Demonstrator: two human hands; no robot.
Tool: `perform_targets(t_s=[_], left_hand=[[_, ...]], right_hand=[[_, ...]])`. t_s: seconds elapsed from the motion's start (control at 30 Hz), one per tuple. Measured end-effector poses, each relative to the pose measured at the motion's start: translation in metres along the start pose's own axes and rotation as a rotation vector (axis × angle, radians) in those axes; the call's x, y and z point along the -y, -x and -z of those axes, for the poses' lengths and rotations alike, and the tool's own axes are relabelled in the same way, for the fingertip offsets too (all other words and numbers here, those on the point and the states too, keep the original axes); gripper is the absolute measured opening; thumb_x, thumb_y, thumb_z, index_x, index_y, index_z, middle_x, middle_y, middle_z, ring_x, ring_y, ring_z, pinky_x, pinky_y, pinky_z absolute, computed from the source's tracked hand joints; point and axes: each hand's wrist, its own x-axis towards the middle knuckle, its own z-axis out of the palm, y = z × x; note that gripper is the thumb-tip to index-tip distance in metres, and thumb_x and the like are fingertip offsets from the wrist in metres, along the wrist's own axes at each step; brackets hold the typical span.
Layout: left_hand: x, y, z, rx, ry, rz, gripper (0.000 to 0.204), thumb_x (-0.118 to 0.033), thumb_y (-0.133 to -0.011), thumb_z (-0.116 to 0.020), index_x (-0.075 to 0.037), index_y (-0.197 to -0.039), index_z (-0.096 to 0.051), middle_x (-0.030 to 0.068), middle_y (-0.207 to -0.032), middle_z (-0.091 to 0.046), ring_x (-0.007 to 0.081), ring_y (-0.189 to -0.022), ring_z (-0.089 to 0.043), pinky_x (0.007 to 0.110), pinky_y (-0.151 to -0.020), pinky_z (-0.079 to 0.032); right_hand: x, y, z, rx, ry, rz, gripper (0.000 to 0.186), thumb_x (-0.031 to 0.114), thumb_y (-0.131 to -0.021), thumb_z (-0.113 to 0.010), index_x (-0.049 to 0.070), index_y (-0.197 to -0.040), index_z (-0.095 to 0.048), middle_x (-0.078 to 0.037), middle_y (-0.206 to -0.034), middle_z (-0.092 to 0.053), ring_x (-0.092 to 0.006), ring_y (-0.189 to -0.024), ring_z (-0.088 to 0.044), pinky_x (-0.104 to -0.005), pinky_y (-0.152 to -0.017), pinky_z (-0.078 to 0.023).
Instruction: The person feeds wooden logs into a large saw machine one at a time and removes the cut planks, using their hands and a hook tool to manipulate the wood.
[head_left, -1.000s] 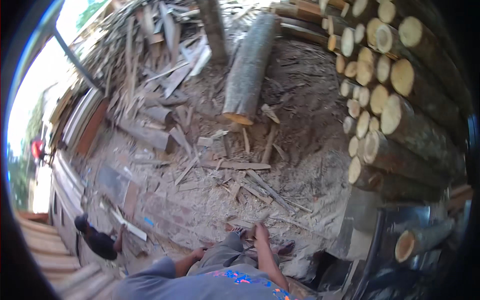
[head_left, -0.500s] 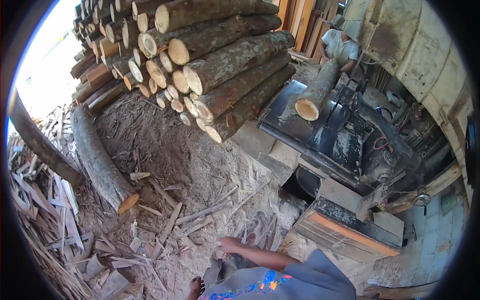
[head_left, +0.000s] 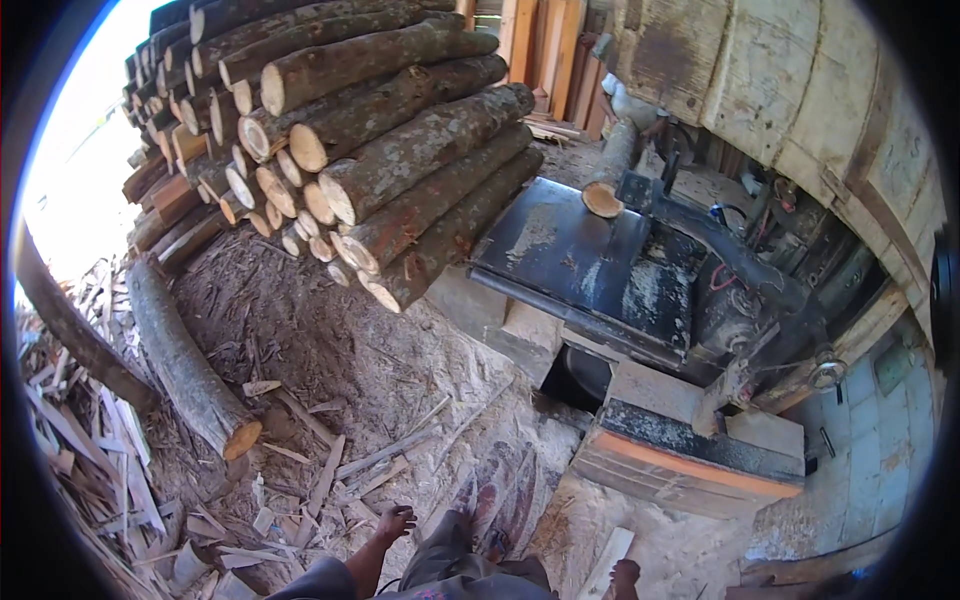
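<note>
My left hand (head_left: 397, 522) hangs low at the bottom of the view with its fingers loosely bent and a little apart; nothing shows in it. It is above the sawdust and wood scraps beside my legs. At the lower edge, my right hand (head_left: 624, 575) has its fingers curled, and most of them are hidden. A pale board (head_left: 608, 562) lies right beside it; I cannot tell whether they touch. Farther off, a log (head_left: 610, 170) rests on the far part of a dark metal saw table (head_left: 540, 235), with a co-worker (head_left: 632, 105) bent at its far end.
A tall stack of logs (head_left: 420, 140) stands at the far left of the table. One bent log (head_left: 185, 350) lies on the ground at left, near heaped offcuts (head_left: 110, 450). A wooden box-like base (head_left: 690, 460) juts out at right. Loose sticks (head_left: 390, 450) litter the floor ahead.
My right arm, which reached across my body, now hangs at my right side. My left hand has come farther into view. The co-worker bends lower, and the log sits farther back on the table.
</note>
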Motion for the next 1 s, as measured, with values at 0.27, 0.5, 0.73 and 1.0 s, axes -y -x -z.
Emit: perform_targets(t_s=[0.27,0.5,0.73,1.0], left_hand=[[0.066,-0.016,0.033,0.28,-1.167,-0.399,0.03,-0.029,-0.081,-0.054,-0.011,-0.102,-0.067,0.0152,-0.105,-0.065,0.0299,-0.098,-0.062,0.037,-0.086,-0.049],[-0.04,-0.086,0.048,0.041,-0.207,0.183,0.032,-0.027,-0.086,-0.056,-0.007,-0.112,-0.054,0.0083,-0.087,-0.065,0.0193,-0.071,-0.061,0.037,-0.057,-0.047],[-0.156,-0.161,0.009,0.072,-0.298,-0.068,0.032,-0.028,-0.089,-0.056,-0.004,-0.11,-0.057,0.0083,-0.09,-0.067,0.0164,-0.071,-0.063,0.031,-0.052,-0.046],[-0.204,-0.21,-0.058,0.147,-0.478,-0.004,0.035,-0.034,-0.087,-0.06,-0.006,-0.109,-0.058,0.0071,-0.09,-0.067,0.0152,-0.071,-0.062,0.029,-0.052,-0.045]], right_hand=[[-0.11,0.125,-0.035,0.256,0.427,-0.029,0.031,0.029,-0.085,-0.053,0.004,-0.098,-0.065,-0.014,-0.084,-0.066,-0.0224,-0.076,-0.064,-0.0386,-0.067,-0.05],[-0.002,0.033,-0.204,0.327,0.609,0.537,0.04,0.038,-0.087,-0.051,0.004,-0.104,-0.064,-0.015,-0.095,-0.067,-0.0243,-0.093,-0.064,-0.0406,-0.082,-0.049],[0.224,0.015,-0.14,0.116,-0.488,0.131,0.018,0.013,-0.084,-0.057,0.002,-0.098,-0.063,-0.008,-0.081,-0.067,-0.0155,-0.064,-0.065,-0.0286,-0.05,-0.053],[0.25,-0.022,-0.183,0.411,-0.153,0.186,0.025,0.026,-0.082,-0.059,0.008,-0.099,-0.066,-0.008,-0.088,-0.068,-0.0183,-0.075,-0.067,-0.0341,-0.063,-0.053]])
